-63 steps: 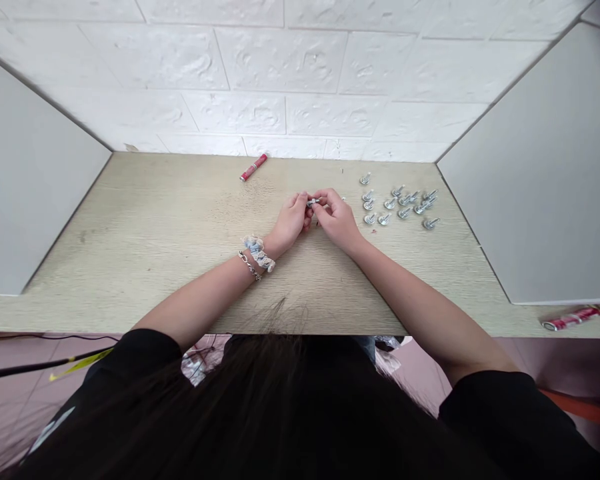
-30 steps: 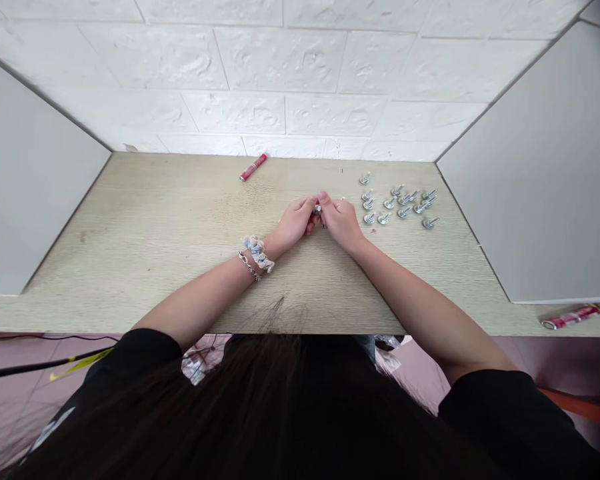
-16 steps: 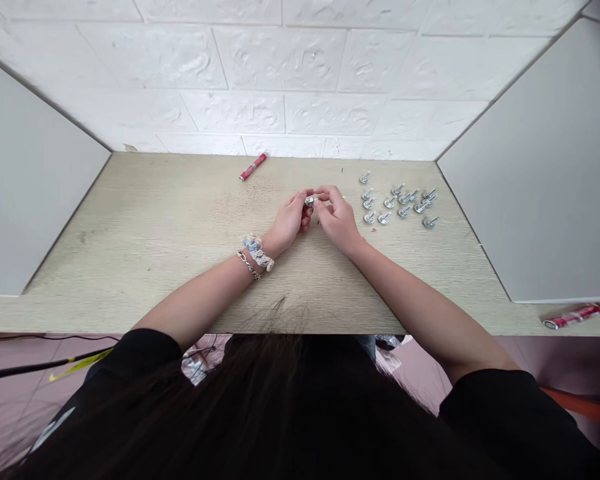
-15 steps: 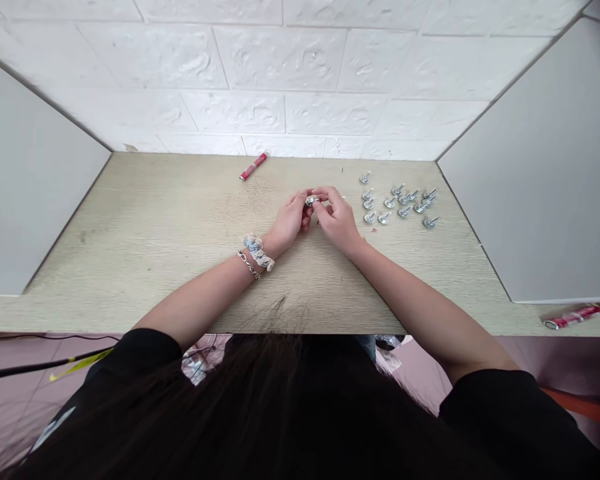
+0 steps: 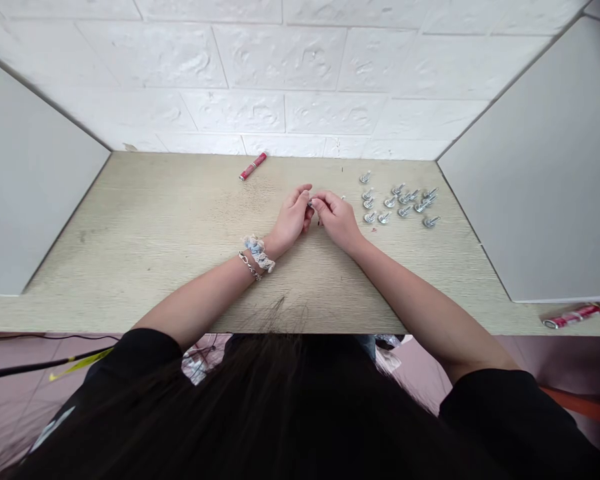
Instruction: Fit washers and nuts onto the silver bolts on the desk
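My left hand [image 5: 293, 217] and my right hand [image 5: 336, 217] meet at the middle of the wooden table [image 5: 155, 233], fingertips pinched together. Between them sits a small silver metal part [image 5: 311, 202], mostly hidden by the fingers. Both hands are closed on it. A scrunchie and a chain bracelet [image 5: 254, 257] circle my left wrist. To the right of my right hand lie several small silver bolts with nuts [image 5: 399, 202] in a loose group on the table.
A red tube [image 5: 253, 167] lies near the back wall. Grey side panels [image 5: 545, 167] close in the table on the left and right. Another red tube [image 5: 570, 317] lies at the front right edge. White brick wall stands behind.
The fingers have kept working on the small part, shifting their pinch slightly. Now the part is more covered than half a second ago. Arms and bolts have stayed in place.
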Motion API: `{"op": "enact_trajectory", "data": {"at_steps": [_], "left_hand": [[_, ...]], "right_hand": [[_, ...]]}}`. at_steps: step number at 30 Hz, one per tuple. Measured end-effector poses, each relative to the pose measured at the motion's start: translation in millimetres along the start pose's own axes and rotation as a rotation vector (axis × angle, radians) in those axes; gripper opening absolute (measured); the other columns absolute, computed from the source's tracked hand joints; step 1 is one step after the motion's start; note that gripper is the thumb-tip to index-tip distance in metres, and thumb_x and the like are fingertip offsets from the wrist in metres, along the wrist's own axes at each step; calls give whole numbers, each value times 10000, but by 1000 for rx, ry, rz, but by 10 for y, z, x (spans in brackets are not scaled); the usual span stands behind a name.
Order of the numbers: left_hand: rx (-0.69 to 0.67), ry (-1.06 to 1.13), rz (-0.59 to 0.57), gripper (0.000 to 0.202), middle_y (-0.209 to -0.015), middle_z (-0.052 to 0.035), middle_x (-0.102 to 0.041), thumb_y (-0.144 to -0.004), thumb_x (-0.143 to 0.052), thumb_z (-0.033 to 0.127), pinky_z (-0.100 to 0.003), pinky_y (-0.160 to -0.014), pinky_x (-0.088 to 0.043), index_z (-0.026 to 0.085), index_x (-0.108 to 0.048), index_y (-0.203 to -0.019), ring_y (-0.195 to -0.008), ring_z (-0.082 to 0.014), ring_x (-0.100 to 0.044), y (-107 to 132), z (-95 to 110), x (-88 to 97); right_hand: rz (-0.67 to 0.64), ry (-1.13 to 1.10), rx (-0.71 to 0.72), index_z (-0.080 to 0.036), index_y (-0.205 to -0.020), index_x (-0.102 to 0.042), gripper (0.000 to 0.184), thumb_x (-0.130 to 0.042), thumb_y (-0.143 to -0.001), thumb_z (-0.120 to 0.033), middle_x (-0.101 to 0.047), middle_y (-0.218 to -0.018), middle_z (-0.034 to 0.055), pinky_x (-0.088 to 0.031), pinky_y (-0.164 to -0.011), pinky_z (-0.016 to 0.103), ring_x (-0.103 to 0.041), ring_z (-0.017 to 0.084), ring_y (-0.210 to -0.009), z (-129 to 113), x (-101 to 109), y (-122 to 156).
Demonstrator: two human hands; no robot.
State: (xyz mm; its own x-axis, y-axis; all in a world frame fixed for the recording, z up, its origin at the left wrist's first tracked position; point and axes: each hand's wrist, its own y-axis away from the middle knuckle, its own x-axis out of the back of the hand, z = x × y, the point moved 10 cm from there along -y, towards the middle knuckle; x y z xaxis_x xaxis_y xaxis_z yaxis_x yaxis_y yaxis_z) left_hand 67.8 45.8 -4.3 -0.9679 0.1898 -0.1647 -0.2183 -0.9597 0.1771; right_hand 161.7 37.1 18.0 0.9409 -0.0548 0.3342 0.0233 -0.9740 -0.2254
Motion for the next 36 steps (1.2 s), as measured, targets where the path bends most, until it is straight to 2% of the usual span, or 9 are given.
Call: {"op": "enact_trajectory", "data": {"at_steps": [3, 10, 14, 18, 21, 24, 28, 36], "left_hand": [[-12, -48, -24, 277, -518, 74, -378, -988, -325, 291, -173, -373, -235, 164, -484, -1175, -359, -40, -300, 28, 32, -39], [-19, -90, -48, 251, -511, 76, -352, -982, -321, 265, -171, -369, -244, 161, -499, -1125, -358, -45, -285, 71, 69, -87], [5, -32, -38, 241, -520, 78, -348, -986, -311, 275, -168, -370, -235, 174, -486, -1117, -355, -40, -273, 65, 45, -64], [9, 71, -4, 225, -533, 83, -314, -990, -327, 318, -165, -377, -216, 199, -483, -1101, -353, -28, -243, 28, 20, 1], [5, 102, 2, 218, -531, 86, -288, -991, -333, 329, -165, -378, -209, 203, -485, -1083, -351, -27, -231, 4, 11, 21], [14, 111, 3, 203, -527, 86, -288, -992, -332, 313, -163, -375, -204, 195, -483, -1060, -353, -28, -233, -1, 2, 19], [18, 104, 14, 210, -529, 87, -295, -992, -344, 331, -161, -376, -203, 191, -485, -1059, -355, -25, -236, 5, 1, 23], [20, 59, -3, 261, -530, 84, -347, -996, -325, 360, -163, -400, -261, 179, -474, -1111, -365, -35, -311, 13, 5, -7]], "right_hand": [[22, 20, -22, -191, -719, -532, 417, -449, -882, -565, -587, -642, -15, -418, -656, 257, -526, 106, -605, -9, 32, 11], [42, 6, -115, -183, -626, -485, 572, -394, -830, -710, -516, -550, -4, -362, -550, 264, -462, 102, -504, 71, 53, 3], [95, 0, -109, -196, -690, -473, 497, -377, -876, -646, -493, -576, -15, -389, -593, 263, -484, 108, -556, 114, 87, -3], [92, 2, -50, -210, -941, -534, 259, -499, -878, -459, -598, -823, -3, -433, -668, 265, -522, 100, -641, 92, 72, -8], [54, 9, 14, -215, -1060, -555, 260, -512, -869, -386, -631, -968, 21, -461, -718, 280, -549, 107, -696, 40, 30, -18], [2, -2, 81, -200, -1064, -591, 275, -487, -872, -367, -651, -1033, 43, -470, -720, 290, -557, 118, -723, -20, -23, -24], [-45, 1, 75, -194, -1046, -608, 278, -510, -858, -373, -680, -965, 32, -460, -656, 287, -521, 99, -608, -16, -66, -26], [-3, -36, 33, -189, -929, -575, 371, -499, -856, -545, -644, -766, 0, -456, -690, 283, -565, 110, -645, 48, -37, -10]]}}
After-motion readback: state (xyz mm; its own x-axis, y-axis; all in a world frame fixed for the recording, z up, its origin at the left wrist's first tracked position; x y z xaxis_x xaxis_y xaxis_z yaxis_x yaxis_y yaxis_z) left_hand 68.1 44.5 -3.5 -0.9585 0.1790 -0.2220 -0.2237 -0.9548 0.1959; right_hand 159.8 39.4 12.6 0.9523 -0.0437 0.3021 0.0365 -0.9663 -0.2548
